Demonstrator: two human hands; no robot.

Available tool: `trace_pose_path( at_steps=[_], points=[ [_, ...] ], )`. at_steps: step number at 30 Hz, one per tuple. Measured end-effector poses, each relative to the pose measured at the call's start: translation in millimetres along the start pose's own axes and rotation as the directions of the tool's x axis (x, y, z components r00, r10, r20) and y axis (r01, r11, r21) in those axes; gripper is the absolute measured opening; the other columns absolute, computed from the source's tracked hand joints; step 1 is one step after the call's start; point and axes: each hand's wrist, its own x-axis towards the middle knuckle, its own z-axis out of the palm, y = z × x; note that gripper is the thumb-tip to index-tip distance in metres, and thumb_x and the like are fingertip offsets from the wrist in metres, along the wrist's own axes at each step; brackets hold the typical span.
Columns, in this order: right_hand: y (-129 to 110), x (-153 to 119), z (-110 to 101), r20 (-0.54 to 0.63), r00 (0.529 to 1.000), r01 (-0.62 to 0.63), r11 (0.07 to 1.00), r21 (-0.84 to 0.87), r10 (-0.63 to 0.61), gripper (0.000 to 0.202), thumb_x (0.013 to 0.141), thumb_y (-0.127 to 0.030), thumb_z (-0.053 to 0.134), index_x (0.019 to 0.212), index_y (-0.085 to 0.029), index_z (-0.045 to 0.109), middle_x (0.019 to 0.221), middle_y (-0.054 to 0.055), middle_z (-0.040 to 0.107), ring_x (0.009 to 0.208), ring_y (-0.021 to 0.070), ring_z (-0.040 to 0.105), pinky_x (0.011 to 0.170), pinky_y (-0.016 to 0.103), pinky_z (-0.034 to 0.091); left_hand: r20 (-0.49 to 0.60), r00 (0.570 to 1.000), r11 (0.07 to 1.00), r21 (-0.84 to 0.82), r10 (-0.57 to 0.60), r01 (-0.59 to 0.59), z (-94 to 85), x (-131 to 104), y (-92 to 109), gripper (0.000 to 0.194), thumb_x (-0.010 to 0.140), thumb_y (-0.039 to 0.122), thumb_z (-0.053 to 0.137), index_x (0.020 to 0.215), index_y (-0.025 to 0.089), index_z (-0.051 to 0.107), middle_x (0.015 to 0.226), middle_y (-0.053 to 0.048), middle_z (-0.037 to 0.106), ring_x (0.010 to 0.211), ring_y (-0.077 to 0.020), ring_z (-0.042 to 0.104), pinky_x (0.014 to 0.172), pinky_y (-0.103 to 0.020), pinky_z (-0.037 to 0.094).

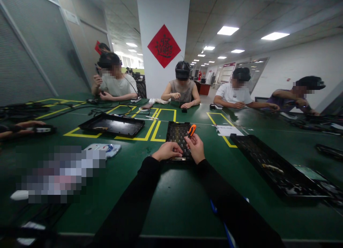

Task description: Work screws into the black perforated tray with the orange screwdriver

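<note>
In front of me on the green table lies a black plastic housing [177, 131] like a keyboard shell, its inside dotted with small light spots. My right hand [195, 148] is closed around a screwdriver [192, 130] with an orange and black handle. The handle points up and the shaft slants down to the housing; its tip is hard to see. My left hand [167, 151] is over the housing's near left part, fingers bent and drawn together. Whatever they pinch is hidden. Just below those fingers a small pale strip [178, 158] lies along the housing's near edge.
A black tray [125, 128] stands left, and a long black housing [268, 166] right, near a white paper [229, 130]. Cables [66, 112] spread over the far left. A clear bag [111, 150] lies nearer left. Several people sit around the table; a co-worker's hand [32, 125] reaches in at left.
</note>
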Motion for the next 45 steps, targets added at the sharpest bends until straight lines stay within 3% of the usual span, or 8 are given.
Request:
trace_pose_path(
  at_steps=[11,15,21,28,33,38,45],
  points=[
    [-1.4,-2.5,-1.0,0.002,0.999,0.042,0.999,0.016,-0.042,0.035,0.070,-0.036,0.059,0.100,-0.017,0.056,0.072,0.001,0.059,0.050,0.0078,0.047,0.043,0.019,0.038,-0.001,1.000,0.999,0.012,-0.031,0.031,2.4,0.8,-1.2,0.031,0.062,0.039,0.066,0.084,0.017,0.068,0.076,-0.003,0.064,0.068,-0.0121,0.055,0.062,-0.021,0.040],
    [-3.6,-3.1,-1.2,-0.008,0.999,0.041,0.999,0.010,-0.041,0.038,0.070,-0.037,0.059,0.101,-0.016,0.057,0.077,0.003,0.061,0.052,0.0082,0.048,0.045,0.019,0.039,-0.005,1.000,1.000,0.000,-0.011,0.011,2.3,1.4,-1.6,0.033,0.060,0.041,0.067,0.083,0.017,0.068,0.074,-0.002,0.064,0.066,-0.0119,0.055,0.061,-0.021,0.040],
    [-7.7,-3.6,-2.8,0.066,0.998,0.008,0.999,0.034,-0.010,0.042,0.077,-0.037,0.050,0.114,-0.017,0.052,0.084,0.004,0.064,0.049,0.0060,0.043,0.046,0.020,0.039,0.020,1.000,1.000,-0.017,-0.007,0.008,0.2,2.1,-2.2,0.034,0.061,0.042,0.066,0.084,0.016,0.067,0.074,-0.002,0.064,0.066,-0.0121,0.056,0.060,-0.021,0.040],
    [-6.0,-3.4,-1.9,0.070,0.997,0.022,1.000,0.022,-0.023,0.040,0.077,-0.036,0.051,0.112,-0.018,0.052,0.084,0.003,0.062,0.050,0.0059,0.043,0.045,0.019,0.038,0.022,1.000,1.000,-0.027,0.005,-0.005,0.5,1.3,-2.8,0.033,0.062,0.042,0.066,0.084,0.018,0.067,0.078,-0.002,0.066,0.069,-0.0125,0.057,0.063,-0.021,0.040],
    [3.9,1.1,-2.2,-0.007,0.999,0.039,0.999,-0.016,-0.039,0.041,0.072,-0.036,0.058,0.109,-0.018,0.055,0.066,-0.002,0.056,0.047,0.0065,0.043,0.042,0.018,0.036,0.009,1.000,0.999,-0.043,0.008,-0.007,1.4,0.9,-3.3,0.031,0.061,0.041,0.066,0.083,0.018,0.067,0.078,-0.001,0.066,0.070,-0.0124,0.058,0.062,-0.020,0.040],
    [5.3,3.1,-3.3,-0.048,0.997,0.064,0.998,0.022,-0.063,0.042,0.068,-0.034,0.063,0.105,-0.017,0.053,0.079,0.003,0.061,0.056,0.0089,0.050,0.043,0.018,0.038,0.009,1.000,0.999,-0.039,-0.006,0.006,1.5,1.5,-4.4,0.032,0.059,0.041,0.068,0.082,0.018,0.067,0.076,-0.001,0.066,0.068,-0.0125,0.058,0.061,-0.020,0.040],
    [-0.1,0.0,-4.1,0.031,0.998,0.044,0.997,0.056,-0.046,0.033,0.075,-0.036,0.053,0.102,-0.016,0.054,0.086,0.005,0.063,0.049,0.0062,0.045,0.045,0.019,0.038,0.000,1.000,1.000,-0.021,-0.012,0.012,0.5,0.1,-1.9,0.034,0.059,0.043,0.067,0.082,0.018,0.068,0.076,-0.002,0.066,0.068,-0.0128,0.058,0.061,-0.020,0.040]
  ],
)
